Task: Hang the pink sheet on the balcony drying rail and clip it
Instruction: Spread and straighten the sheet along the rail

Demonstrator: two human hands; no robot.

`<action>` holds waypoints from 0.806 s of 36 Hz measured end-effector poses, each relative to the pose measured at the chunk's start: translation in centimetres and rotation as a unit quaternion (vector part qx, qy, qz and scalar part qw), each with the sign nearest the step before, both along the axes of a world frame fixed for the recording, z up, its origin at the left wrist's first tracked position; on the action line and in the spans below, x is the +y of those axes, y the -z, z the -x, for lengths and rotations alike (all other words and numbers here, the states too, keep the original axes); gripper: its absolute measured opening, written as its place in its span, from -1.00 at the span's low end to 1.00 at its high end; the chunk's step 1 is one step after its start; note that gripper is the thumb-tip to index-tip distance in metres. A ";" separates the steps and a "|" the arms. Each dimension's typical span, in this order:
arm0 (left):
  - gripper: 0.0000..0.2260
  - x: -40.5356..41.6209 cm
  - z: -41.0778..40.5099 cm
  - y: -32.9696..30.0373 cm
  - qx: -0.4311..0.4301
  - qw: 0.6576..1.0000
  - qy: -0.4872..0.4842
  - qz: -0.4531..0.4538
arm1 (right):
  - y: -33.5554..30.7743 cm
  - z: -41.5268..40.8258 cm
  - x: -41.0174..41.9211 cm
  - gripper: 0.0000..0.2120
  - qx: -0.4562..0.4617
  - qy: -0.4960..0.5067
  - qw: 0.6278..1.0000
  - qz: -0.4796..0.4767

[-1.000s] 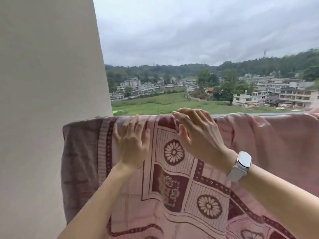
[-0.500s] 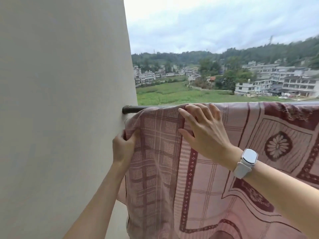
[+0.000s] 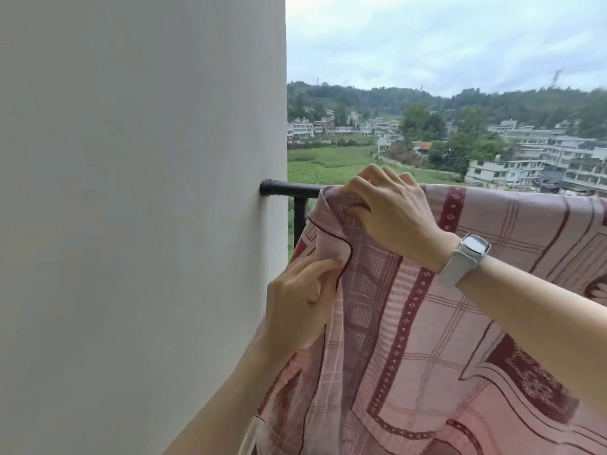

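Your pink sheet (image 3: 427,339) is draped over the black drying rail (image 3: 289,189), hanging down toward you, with its end edge gathered just short of the white wall (image 3: 141,224), so a short bare stretch of rail shows between cloth and wall. Your right hand (image 3: 391,211) sits on top of the rail at that end, fingers (image 3: 361,187) curled over the cloth and gripping it against the bar. Your left hand (image 3: 295,300) is lower and nearer the wall, pinching the folded hem between thumb and fingers just below the rail. The rail's long axis runs left to right across your view, from the wall out past your right arm, and the sheet's top fold follows it. Any spreading or clipping probably has to go along that line, and your right hand is the nearer one to the rail top, so it looks best placed to hold the fold while a clip goes on. No clip is in view. Your white wristwatch (image 3: 474,246) has a blank face; no brand, label or writing can be read anywhere.
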State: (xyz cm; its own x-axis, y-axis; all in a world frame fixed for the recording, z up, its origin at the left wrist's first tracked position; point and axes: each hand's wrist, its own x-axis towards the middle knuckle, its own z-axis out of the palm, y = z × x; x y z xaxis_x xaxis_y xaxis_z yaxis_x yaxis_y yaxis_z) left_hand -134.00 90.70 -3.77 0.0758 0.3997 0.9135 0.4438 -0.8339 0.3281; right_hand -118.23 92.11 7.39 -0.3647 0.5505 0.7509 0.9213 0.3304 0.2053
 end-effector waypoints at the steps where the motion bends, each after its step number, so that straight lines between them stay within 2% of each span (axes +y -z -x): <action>1: -0.84 0.3 0.4 0.1 -0.024 0.999 -0.030 0.004 | 0.0 -0.1 0.1 -0.83 0.002 -0.017 1.000 -0.021; 3: -0.73 1.3 1.2 0.2 -0.058 0.994 -0.073 0.052 | -0.2 -0.4 0.2 -0.92 0.006 -0.039 0.998 -0.049; 5: -0.60 2.4 1.7 -0.1 -0.069 0.983 -0.034 0.168 | -0.5 -0.6 0.3 -0.94 0.004 -0.045 0.997 -0.060; 7: -0.74 3.0 1.9 -0.3 -0.072 0.962 0.025 0.262 | -1.0 -0.6 0.4 -0.93 0.005 -0.039 0.998 -0.050; 9: -0.87 3.3 2.2 -0.7 -0.054 0.963 0.026 0.262 | -1.7 -0.8 0.6 -0.91 0.022 -0.028 0.999 -0.028; 14: -0.90 4.8 2.7 -6.1 -0.131 0.964 0.035 0.230 | -4.6 -2.8 1.7 -0.85 0.082 0.011 0.997 -0.010; 18: -0.90 6.7 1.8 -11.9 -0.098 0.956 0.094 0.259 | -8.0 -5.8 2.6 -0.89 0.152 0.057 0.986 -0.027; 20: -0.91 7.1 1.4 -13.4 -0.091 0.946 0.137 0.281 | -9.3 -8.5 2.5 -0.87 0.171 0.112 0.979 -0.022; 22: -0.85 6.9 1.0 -13.6 -0.051 0.944 0.144 0.293 | -9.7 -11.2 2.2 -0.85 0.172 0.208 0.961 0.060; 24: -0.73 6.4 0.3 -12.8 0.014 0.939 0.147 0.309 | -9.4 -12.8 1.8 -0.81 0.155 0.245 0.946 0.149; 27: -0.69 5.7 -1.0 -11.2 0.043 0.930 0.189 0.312 | -7.9 -10.6 0.5 -0.84 0.165 0.125 0.967 0.151; 29: -0.74 5.4 -1.5 -10.9 0.002 0.930 0.206 0.306 | -7.1 -7.1 -1.0 -0.55 0.168 0.039 0.965 0.199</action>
